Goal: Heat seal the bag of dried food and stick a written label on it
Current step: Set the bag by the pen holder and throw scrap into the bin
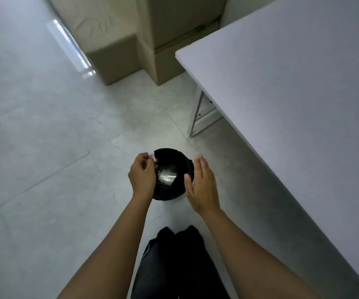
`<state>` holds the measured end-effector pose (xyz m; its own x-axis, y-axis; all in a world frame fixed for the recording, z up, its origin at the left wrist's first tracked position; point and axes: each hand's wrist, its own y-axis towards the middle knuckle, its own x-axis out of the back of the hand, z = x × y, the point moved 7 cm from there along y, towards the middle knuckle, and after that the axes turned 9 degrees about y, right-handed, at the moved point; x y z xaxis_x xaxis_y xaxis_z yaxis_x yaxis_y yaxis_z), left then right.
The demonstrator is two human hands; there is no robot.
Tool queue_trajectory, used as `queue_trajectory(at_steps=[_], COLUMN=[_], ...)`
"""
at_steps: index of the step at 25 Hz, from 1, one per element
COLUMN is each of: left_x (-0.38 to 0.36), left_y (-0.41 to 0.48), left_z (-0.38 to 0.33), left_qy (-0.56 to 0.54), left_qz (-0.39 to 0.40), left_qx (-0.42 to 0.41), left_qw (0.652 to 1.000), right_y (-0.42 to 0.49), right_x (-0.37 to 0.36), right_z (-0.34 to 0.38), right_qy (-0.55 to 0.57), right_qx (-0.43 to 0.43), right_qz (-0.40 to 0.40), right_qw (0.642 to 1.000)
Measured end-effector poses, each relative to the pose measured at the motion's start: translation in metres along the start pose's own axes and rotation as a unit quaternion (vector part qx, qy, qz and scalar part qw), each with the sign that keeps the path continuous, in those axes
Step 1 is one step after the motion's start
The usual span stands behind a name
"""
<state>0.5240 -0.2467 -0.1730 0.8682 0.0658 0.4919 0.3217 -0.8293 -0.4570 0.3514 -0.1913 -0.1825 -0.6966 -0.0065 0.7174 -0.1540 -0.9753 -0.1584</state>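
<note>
Both forearms bare, no sleeves, hands (pixel 144 175) w/o gloves or jewellery. Dark trousers (pixel 180 266), black; light cord at left hip.

A bin (pixel 172 173) stands on the floor (pixel 44 130) between the left hand (pixel 142 176), which pinches a paper scrap (pixel 152 156) over its rim, and the right hand (pixel 202 186), with a table (pixel 293 87) to the right and boxes (pixel 131 39) behind.

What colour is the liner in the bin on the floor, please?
Black, seen in the head view: the bin liner.
</note>
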Motion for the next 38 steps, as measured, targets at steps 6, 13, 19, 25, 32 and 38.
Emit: queue_trajectory(at_steps=[6, 13, 19, 25, 32, 38], left_x=[-0.068, -0.169, -0.242, -0.276, -0.238, -0.129], left_y=[0.096, 0.198, 0.263, 0.284, 0.272, 0.19], left_z=[0.128, 0.262, 0.331, 0.362, 0.316, 0.173], left_qy=[0.081, 0.168, 0.221, 0.258, 0.383, 0.26], left_qz=[0.028, 0.094, 0.146, 0.142, 0.092, 0.048], left_qx=[0.027, 0.034, 0.048, 0.09, 0.008, -0.058], left_qw=[0.996, 0.981, 0.963, 0.951, 0.919, 0.963], right_y=[0.057, 0.098, 0.124, 0.122, 0.122, 0.1], right_x=[-0.113, -0.232, -0.271, -0.275, -0.261, -0.17], right_z=[-0.121, -0.241, -0.278, -0.286, -0.267, -0.144], right_qy=[-0.061, -0.12, -0.015, 0.085, 0.034, 0.049], right_qx=[-0.086, -0.116, -0.109, -0.141, -0.13, -0.096], right_qz=[0.051, 0.09, 0.008, -0.026, 0.007, 0.027], right_qw=[0.993, 0.982, 0.994, 0.986, 0.991, 0.994])
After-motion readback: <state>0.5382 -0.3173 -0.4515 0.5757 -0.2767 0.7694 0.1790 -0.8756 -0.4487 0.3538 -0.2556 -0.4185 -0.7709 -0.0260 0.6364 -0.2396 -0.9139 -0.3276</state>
